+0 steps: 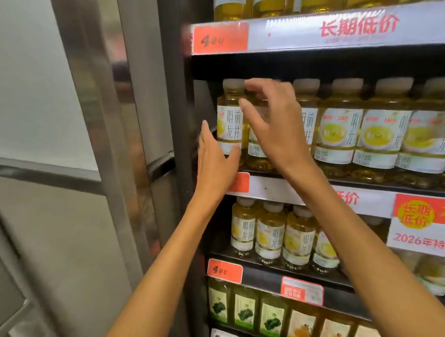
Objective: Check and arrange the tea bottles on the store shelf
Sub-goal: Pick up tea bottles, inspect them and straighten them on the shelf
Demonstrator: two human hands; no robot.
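Middle shelf (317, 190), front row: seven pale-capped tea bottles, the second largely hidden. The left hand (214, 159) lies against the end bottle (229, 122) at the shelf's left edge, fingers straight along its side and thumb across its lower label. The right hand (271, 124) hovers before the second bottle (258, 149), fingers loosely curled, gripping nothing visible.

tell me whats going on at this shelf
A person is tidying a row of yellow tea bottles on a store shelf. The left hand is at the lower side of the leftmost bottle, thumb on its label. The right hand reaches in front of the second bottle with fingers loosely curled near the cap; whether it grips is unclear. The other bottles stand upright.
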